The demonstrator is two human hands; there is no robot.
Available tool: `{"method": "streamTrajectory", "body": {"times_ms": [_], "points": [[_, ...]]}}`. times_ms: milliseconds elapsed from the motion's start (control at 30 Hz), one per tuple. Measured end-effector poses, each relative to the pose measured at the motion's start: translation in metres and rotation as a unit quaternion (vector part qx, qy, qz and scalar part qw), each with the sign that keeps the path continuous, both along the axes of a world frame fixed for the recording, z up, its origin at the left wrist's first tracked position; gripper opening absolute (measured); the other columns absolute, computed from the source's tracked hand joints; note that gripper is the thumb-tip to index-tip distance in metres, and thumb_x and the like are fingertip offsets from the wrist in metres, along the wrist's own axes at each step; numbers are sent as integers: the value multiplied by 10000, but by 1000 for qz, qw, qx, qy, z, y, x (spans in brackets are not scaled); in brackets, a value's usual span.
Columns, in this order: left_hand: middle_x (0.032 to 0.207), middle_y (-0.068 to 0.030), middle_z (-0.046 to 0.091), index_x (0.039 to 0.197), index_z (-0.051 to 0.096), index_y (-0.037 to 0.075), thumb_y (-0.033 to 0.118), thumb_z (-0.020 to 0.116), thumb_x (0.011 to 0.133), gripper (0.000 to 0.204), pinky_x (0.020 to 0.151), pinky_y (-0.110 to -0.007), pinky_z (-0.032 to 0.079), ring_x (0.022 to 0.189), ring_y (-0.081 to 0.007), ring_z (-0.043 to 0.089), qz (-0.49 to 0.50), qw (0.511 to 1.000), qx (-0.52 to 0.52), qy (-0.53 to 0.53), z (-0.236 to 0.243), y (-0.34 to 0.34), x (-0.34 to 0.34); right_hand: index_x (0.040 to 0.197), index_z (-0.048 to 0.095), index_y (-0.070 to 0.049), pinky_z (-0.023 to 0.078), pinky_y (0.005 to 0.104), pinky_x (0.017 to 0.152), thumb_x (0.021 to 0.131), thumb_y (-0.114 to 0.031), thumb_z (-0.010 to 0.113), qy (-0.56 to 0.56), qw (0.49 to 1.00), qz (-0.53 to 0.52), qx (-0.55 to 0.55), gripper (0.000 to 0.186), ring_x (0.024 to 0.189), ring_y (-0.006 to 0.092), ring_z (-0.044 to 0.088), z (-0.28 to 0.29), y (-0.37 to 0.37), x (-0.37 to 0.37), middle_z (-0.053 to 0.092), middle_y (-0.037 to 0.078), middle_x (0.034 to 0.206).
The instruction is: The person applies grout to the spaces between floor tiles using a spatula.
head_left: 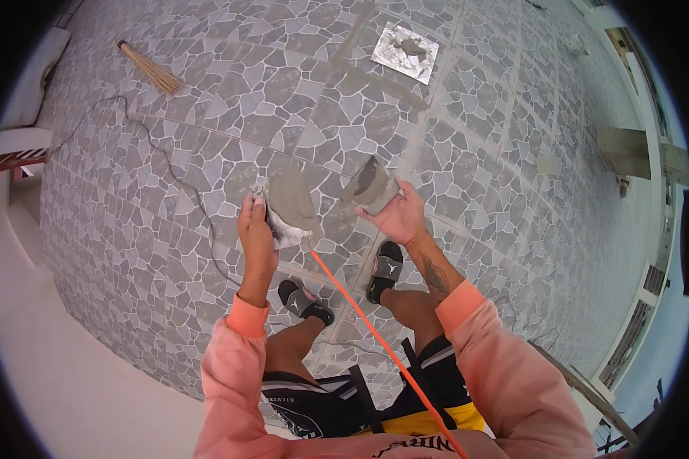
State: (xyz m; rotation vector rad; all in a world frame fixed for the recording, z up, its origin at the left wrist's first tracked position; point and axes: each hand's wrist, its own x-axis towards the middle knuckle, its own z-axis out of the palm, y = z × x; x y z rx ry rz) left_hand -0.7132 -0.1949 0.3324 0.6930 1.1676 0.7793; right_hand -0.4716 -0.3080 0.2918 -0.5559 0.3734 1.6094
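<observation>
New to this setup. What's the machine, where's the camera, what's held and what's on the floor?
There's no machine: these are a person's two bare hands. The single picture comes from a wide fisheye camera worn on the head, looking down, so straight edges bend toward the rim; left in the picture is the person's left.

The left hand holds a silvery plate partly covered in grey paste. The right hand holds a flat, grey-smeared piece; its material is hard to tell.

On the stone-patterned floor lie a bundle of sticks, a dark cable and a silvery square sheet with a grey lump on it.
</observation>
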Motion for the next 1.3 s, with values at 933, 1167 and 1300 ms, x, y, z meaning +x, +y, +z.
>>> {"method": "streamTrajectory", "body": {"times_ms": [933, 1167, 1300], "points": [[1142, -100, 575, 1316, 421, -47, 160, 416, 978, 397, 871, -278, 424, 1023, -151, 533, -99, 988, 109, 52, -337, 75, -32, 1207, 496, 18, 586, 401, 768, 944, -243, 568, -530, 731, 429, -6, 378, 980, 253, 616, -234, 152, 74, 574, 151, 1116], [694, -45, 511, 908, 578, -21, 209, 450, 969, 270, 606, -314, 382, 654, -117, 426, -40, 947, 274, 165, -390, 126, -50, 1215, 506, 10, 583, 378, 763, 937, -220, 564, -602, 683, 412, -24, 366, 962, 231, 620, -219, 160, 82, 595, 123, 1088], [683, -50, 505, 879, 559, -25, 213, 455, 968, 274, 613, -311, 383, 648, -118, 419, -5, 948, 270, 167, -412, 148, -42, 1197, 531, 3, 583, 364, 739, 931, -203, 556, -655, 636, 404, -55, 337, 940, 216, 620, -227, 173, 108, 602, 121, 1067]]}}
